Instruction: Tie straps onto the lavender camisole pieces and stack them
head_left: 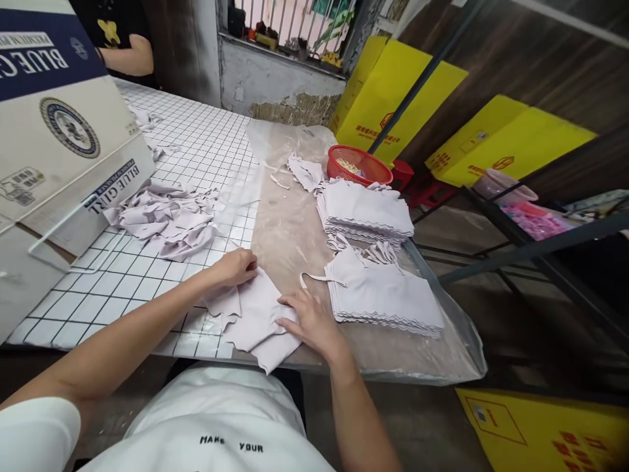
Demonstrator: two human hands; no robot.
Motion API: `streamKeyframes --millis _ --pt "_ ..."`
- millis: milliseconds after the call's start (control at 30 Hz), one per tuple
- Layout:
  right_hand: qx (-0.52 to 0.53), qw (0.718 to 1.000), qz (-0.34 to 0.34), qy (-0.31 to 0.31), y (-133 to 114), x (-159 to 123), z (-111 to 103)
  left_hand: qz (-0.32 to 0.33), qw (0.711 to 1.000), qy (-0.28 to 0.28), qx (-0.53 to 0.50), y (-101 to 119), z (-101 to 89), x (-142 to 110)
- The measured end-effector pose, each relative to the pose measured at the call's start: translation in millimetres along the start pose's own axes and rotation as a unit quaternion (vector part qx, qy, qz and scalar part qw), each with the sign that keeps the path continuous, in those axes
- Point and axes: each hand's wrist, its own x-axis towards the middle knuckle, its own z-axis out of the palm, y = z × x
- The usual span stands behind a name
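Note:
A pale lilac-grey fabric piece (255, 311) lies at the table's near edge, its lower corners uneven and partly overlapping. My left hand (238, 267) is closed at its upper edge, fingertips curled onto the cloth. On the right side of the same piece rests my right hand (312, 321), thumb and forefinger apart against the fabric. Just right of that hand sits a neat stack of matching garment pieces (383, 292) with scalloped edges and thin straps. Behind it is a second similar stack (366, 210). To the left, a loose heap of the same fabric (170, 216) lies crumpled.
A large printed carton (73, 131) stands at the left. The grid-patterned table cover (206, 124) meets clear plastic sheeting (289, 223). A red basket (358, 164) stands behind the stacks. Yellow cartons (393, 92) and a metal frame (535, 252) are at right. Another person's arm (130, 58) shows far left.

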Motion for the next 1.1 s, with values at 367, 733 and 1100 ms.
streamKeyframes --millis 367,733,1100 --pt "0.174 0.976 -0.016 0.13 9.5 -2.3 -10.7 0.185 0.979 0.049 -0.069 7.9 -19.9 -13.5" --pt "0.147 0.986 -0.06 0.047 5.7 -16.9 -50.9 0.248 0.959 -0.086 -0.106 36.9 -68.8 -33.4" --pt "0.083 0.966 0.076 0.232 22.2 2.7 -28.4 0.016 0.931 -0.214 -0.296 -11.9 -24.0 -60.5"
